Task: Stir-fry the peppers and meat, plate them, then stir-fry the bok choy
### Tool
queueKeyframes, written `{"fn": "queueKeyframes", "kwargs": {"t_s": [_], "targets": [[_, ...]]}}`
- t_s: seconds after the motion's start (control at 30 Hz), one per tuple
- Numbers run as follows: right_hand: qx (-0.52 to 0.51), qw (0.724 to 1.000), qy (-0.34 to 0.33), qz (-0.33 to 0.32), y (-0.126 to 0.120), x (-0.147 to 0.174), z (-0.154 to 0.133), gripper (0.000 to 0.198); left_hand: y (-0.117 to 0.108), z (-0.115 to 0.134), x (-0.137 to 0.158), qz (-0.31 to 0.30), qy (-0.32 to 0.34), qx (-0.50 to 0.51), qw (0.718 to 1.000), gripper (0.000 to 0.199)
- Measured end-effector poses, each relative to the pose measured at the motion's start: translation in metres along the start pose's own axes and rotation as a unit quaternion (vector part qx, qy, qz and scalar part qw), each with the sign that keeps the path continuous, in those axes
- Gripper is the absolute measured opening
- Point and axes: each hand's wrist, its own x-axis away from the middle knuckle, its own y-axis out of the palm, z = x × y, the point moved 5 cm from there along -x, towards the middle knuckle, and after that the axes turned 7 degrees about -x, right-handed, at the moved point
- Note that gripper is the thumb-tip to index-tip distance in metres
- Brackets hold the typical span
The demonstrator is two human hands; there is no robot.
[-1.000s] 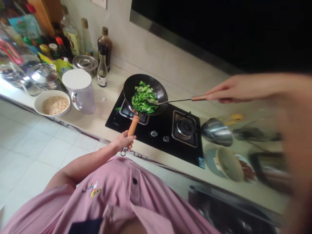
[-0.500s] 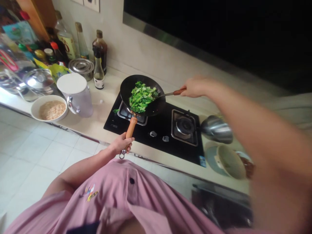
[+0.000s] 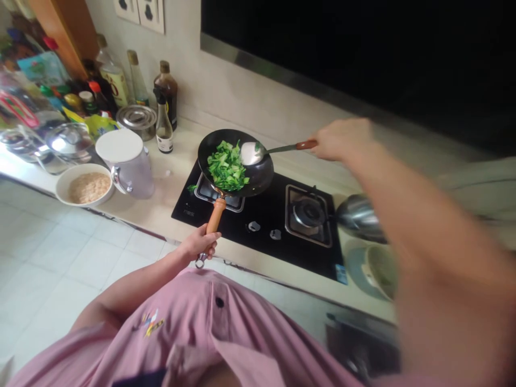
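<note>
My left hand [image 3: 201,241] is wrapped round the wooden handle of a black wok [image 3: 261,180], which stands over the left burner. Chopped green leafy vegetables [image 3: 228,167] are heaped in the left half of the wok. Gripped in my right hand [image 3: 338,138] is a spatula [image 3: 288,148] with a reddish-brown handle end. Its shiny metal blade is inside the wok, at the right edge of the greens, with a bit of green on it. My right forearm is blurred.
A black gas hob [image 3: 258,244] holds a bare right burner [image 3: 308,212]. To the left stand a lidded pitcher [image 3: 135,164], a white bowl [image 3: 64,188] of pale food and several bottles [image 3: 164,129]. A metal bowl [image 3: 358,217] sits right, under a dark range hood [image 3: 363,54].
The spatula's blade has risen out of the greens and now shows its bright face. The greens are gathered further left in the wok. My left hand keeps its hold on the handle.
</note>
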Motion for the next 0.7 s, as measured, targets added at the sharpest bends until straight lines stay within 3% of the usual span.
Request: {"fn": "queueKeyframes", "kwargs": {"t_s": [0.1,0.17,0.3,0.37,0.6,0.7], "targets": [[-0.015,0.999,-0.042,-0.010,0.003,-0.002,-0.012,0.041,0.000,-0.001,0.000,-0.002,0.000,0.003,1.000,0.033],[-0.015,0.998,-0.060,0.003,-0.001,0.000,-0.004,0.042,-0.001,-0.002,-0.001,-0.003,-0.001,0.005,1.000,0.035],[-0.008,0.999,-0.022,0.025,-0.012,-0.007,0.029,0.047,-0.001,-0.004,-0.001,-0.004,0.001,0.006,1.000,0.040],[0.005,1.000,-0.008,0.023,-0.019,-0.018,0.031,0.046,-0.001,-0.005,-0.001,-0.005,0.003,0.005,1.000,0.039],[0.018,0.997,-0.075,0.029,-0.069,-0.068,-0.044,0.042,-0.003,-0.006,-0.002,0.013,-0.003,0.000,1.000,0.038],[-0.011,0.993,-0.100,-0.053,-0.081,-0.065,-0.070,0.037,-0.003,-0.004,-0.002,0.006,-0.002,0.001,1.000,0.037]]}}
